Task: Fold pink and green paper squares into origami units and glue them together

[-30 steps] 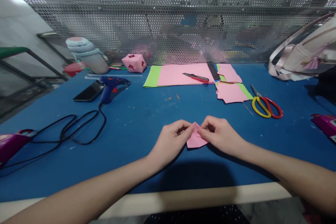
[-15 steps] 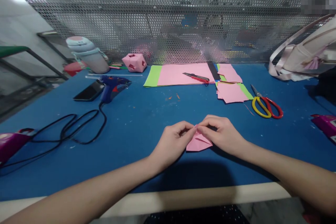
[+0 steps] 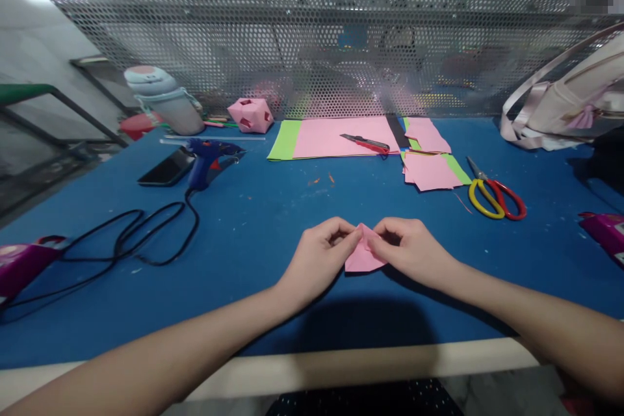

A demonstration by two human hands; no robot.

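Note:
A small folded pink paper (image 3: 363, 259) is held between my two hands, close to the front edge of the blue table (image 3: 263, 227). My left hand (image 3: 322, 260) pinches its upper left part between thumb and fingers. On the other side, my right hand (image 3: 413, 250) grips its upper right part, the thumb lying over the front. The paper's pointed top shows between the fingertips, and its flat lower edge faces me. Fingers hide both of its upper sides.
Behind lie pink and green sheets (image 3: 331, 138) with a red cutter (image 3: 365, 143), and cut squares (image 3: 431, 171). Scissors (image 3: 497, 198) are at right. A blue glue gun (image 3: 202, 166), its cord, a phone (image 3: 167, 167), a bottle (image 3: 168, 101) and a pink paper ball (image 3: 250, 115) stand left.
The fingertips have moved slightly apart, baring the paper's pointed top. My right thumb and fingers now cover more of its right side, and the paper sits a little higher in view.

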